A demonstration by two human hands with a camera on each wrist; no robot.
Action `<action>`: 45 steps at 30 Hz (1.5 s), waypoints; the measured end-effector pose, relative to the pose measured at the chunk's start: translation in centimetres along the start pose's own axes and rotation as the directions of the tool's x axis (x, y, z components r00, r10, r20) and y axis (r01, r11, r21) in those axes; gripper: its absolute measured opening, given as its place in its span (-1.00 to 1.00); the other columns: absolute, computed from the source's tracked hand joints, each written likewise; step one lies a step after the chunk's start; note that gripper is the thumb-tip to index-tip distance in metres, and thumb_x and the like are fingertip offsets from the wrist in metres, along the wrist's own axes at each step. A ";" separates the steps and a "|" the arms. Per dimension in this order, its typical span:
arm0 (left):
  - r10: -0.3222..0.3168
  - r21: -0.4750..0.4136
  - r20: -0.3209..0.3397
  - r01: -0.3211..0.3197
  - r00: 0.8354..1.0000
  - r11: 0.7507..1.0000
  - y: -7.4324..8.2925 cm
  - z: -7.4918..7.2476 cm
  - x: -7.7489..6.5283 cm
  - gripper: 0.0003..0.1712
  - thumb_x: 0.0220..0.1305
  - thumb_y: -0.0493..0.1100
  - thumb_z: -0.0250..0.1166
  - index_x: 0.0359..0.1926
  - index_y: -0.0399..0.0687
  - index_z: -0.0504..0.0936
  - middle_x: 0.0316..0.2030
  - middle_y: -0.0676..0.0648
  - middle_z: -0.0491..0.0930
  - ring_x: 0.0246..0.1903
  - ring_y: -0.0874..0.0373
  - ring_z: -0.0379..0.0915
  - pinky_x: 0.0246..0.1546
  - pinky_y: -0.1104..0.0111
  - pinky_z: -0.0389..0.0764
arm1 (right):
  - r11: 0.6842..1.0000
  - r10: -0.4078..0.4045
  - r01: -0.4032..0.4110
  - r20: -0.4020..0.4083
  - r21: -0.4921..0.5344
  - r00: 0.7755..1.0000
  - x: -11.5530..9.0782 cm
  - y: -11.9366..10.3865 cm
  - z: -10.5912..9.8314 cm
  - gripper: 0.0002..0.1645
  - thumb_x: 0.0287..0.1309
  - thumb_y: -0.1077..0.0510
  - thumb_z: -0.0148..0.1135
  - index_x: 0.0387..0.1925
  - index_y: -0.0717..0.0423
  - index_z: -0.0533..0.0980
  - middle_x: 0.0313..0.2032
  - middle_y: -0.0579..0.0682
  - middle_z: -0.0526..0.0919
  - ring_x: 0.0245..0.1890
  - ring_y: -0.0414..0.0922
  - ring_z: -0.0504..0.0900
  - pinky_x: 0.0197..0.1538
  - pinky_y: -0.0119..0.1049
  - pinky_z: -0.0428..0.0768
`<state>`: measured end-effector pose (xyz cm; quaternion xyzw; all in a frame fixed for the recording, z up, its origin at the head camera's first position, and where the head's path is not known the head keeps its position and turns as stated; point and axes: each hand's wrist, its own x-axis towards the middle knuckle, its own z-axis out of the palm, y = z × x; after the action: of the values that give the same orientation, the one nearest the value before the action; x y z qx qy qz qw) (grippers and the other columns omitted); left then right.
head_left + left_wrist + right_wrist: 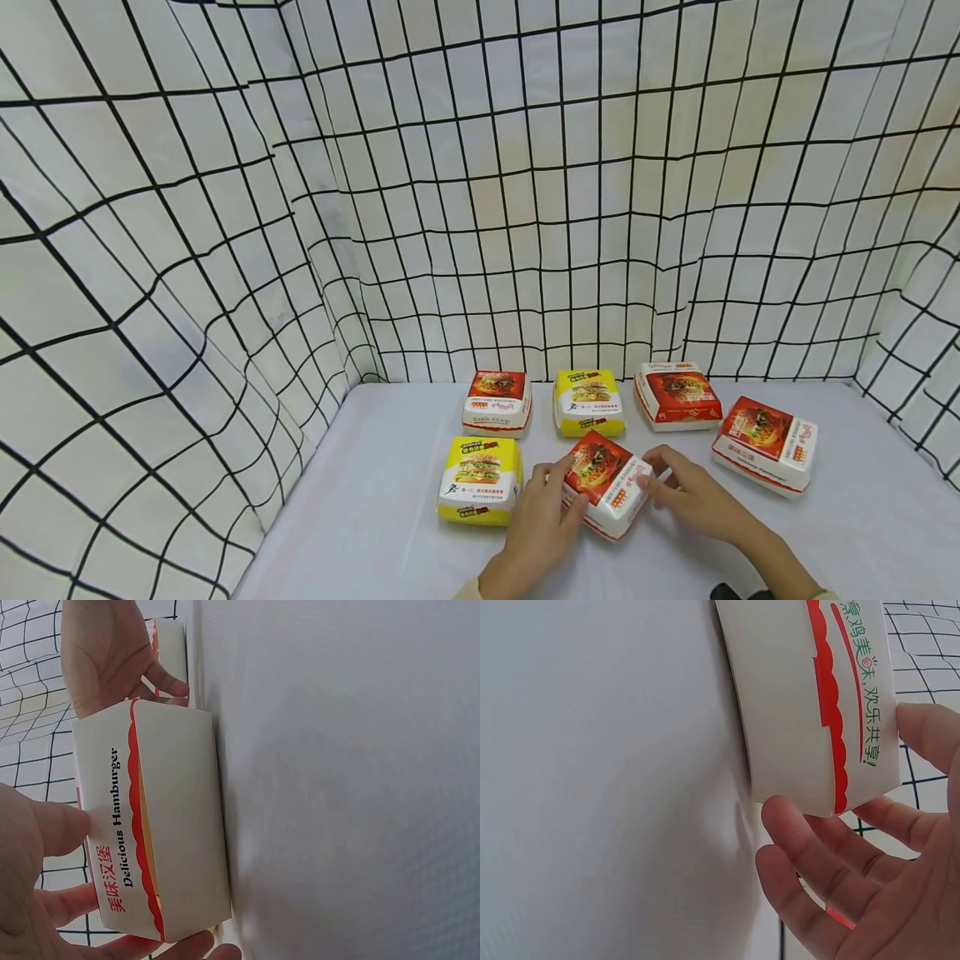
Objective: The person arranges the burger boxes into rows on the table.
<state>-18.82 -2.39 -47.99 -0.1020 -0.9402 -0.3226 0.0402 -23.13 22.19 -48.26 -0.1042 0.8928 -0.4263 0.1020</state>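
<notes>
A red-and-white hamburger box (606, 479), turned at an angle, sits on the white table between my two hands. My left hand (543, 510) holds its left side, with the thumb along the near edge and the fingers round the corner. At the opposite end, my right hand (688, 493) has its thumb at the top edge and curled fingers at the corner. "Delicious Hamburger" lettering shows on the box side (116, 825) in the left wrist view. Green lettering and a scalloped red band mark the side (787, 705) in the right wrist view.
Left of my left hand stands a yellow hamburger box (480, 481). Behind are a red-and-white box (497, 404), another yellow box (588, 403) and a red box (678, 397). One more red-and-white box (765, 446) lies at the right. Black netting (495, 208) borders the table (352, 500).
</notes>
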 end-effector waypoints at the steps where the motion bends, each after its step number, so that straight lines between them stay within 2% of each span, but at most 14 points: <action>1: 0.003 0.005 -0.004 -0.003 1.000 1.000 0.0 0.0 0.0 -0.38 0.29 0.12 0.22 0.35 0.31 0.29 0.11 -0.03 0.44 0.01 0.10 0.45 -0.01 0.10 0.51 | 1.000 0.001 -0.001 -0.002 -0.001 1.000 0.0 0.0 0.0 -0.38 0.21 -0.29 0.14 0.12 0.00 0.38 -0.19 -0.06 0.60 -0.26 -0.12 0.56 -0.32 -0.28 0.54; 12: 0.000 0.030 -0.045 0.001 0.999 1.000 0.6 -0.3 -0.4 -0.33 0.27 0.13 0.24 0.37 0.29 0.26 0.21 0.02 0.31 0.15 0.12 0.28 0.12 0.09 0.43 | 1.000 0.003 -0.002 0.012 -0.007 1.000 -0.4 0.0 -0.7 -0.37 0.25 -0.24 0.13 0.16 0.07 0.34 -0.16 0.00 0.58 -0.31 -0.13 0.58 -0.35 -0.28 0.52; 18: 0.011 0.104 -0.069 -0.003 0.998 0.995 1.6 -0.9 -0.7 -0.31 0.19 0.14 0.30 0.33 0.29 0.31 0.12 0.05 0.33 0.06 0.15 0.31 0.01 0.18 0.48 | 1.000 -0.013 0.013 0.016 0.014 1.000 -0.4 0.0 -0.8 -0.39 0.26 -0.23 0.11 0.16 0.06 0.37 -0.11 0.01 0.59 -0.27 -0.12 0.59 -0.32 -0.26 0.53; 23: 0.023 0.176 -0.087 -0.008 0.996 0.984 2.3 -1.2 -1.0 -0.31 0.18 0.19 0.29 0.31 0.24 0.33 -0.03 0.07 0.35 -0.08 0.19 0.30 -0.13 0.26 0.45 | 1.000 -0.029 0.029 0.013 0.001 0.999 -0.4 0.0 -0.6 -0.36 0.29 -0.24 0.08 0.22 0.05 0.34 -0.07 0.01 0.58 -0.26 -0.13 0.59 -0.32 -0.29 0.52; 28: 0.005 0.271 -0.096 0.021 0.995 0.962 2.3 -1.2 -1.1 -0.26 0.17 0.25 0.26 0.32 0.18 0.31 -0.14 0.04 0.47 -0.18 0.15 0.41 -0.16 0.17 0.47 | 1.000 -0.029 0.029 0.017 -0.002 0.999 -0.3 0.2 -0.4 -0.34 0.31 -0.25 0.04 0.30 -0.01 0.30 -0.11 0.00 0.58 -0.27 -0.13 0.58 -0.34 -0.28 0.50; 33: -0.016 0.321 -0.057 0.033 0.998 0.947 1.9 -0.9 -1.1 -0.21 0.17 0.31 0.22 0.35 0.16 0.28 -0.10 0.00 0.55 -0.17 0.10 0.48 -0.11 0.09 0.49 | 1.000 -0.022 0.023 0.040 -0.018 0.999 -0.2 0.4 -0.1 -0.32 0.34 -0.26 -0.02 0.35 -0.03 0.26 -0.26 -0.04 0.61 -0.29 -0.13 0.55 -0.35 -0.29 0.47; 36: -0.030 0.329 -0.028 0.038 0.999 0.944 1.8 -0.8 -1.0 -0.20 0.18 0.35 0.18 0.36 0.15 0.28 -0.04 -0.03 0.54 -0.14 0.08 0.49 -0.10 0.07 0.49 | 1.000 -0.017 0.018 0.054 -0.018 0.998 -0.2 0.3 0.0 -0.32 0.35 -0.27 -0.04 0.36 -0.04 0.26 -0.26 -0.03 0.61 -0.29 -0.13 0.54 -0.36 -0.28 0.47; 41: -0.065 0.285 0.035 0.052 0.997 0.957 1.6 -0.7 -0.8 -0.19 0.20 0.39 0.14 0.39 0.20 0.27 0.08 -0.08 0.49 -0.09 0.05 0.48 -0.09 0.02 0.53 | 0.999 -0.002 0.004 0.053 -0.036 0.999 -0.3 0.2 0.0 -0.34 0.30 -0.30 0.01 0.32 -0.14 0.30 -0.15 -0.04 0.63 -0.18 -0.13 0.56 -0.27 -0.24 0.53; 45: -0.089 0.238 0.079 0.068 0.993 0.969 1.5 -0.7 -0.9 -0.17 0.21 0.43 0.09 0.42 0.24 0.22 0.16 -0.12 0.45 0.01 0.02 0.45 0.02 -0.05 0.50 | 0.999 0.015 -0.012 0.069 -0.041 0.997 -0.5 0.1 -0.1 -0.33 0.28 -0.31 0.04 0.32 -0.17 0.29 -0.14 -0.04 0.62 -0.16 -0.12 0.52 -0.26 -0.22 0.51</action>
<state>-17.62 -1.78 -46.67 -0.0735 -0.9758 -0.2057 -0.0030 -22.65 22.44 -48.20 -0.1149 0.8978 -0.4035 0.1339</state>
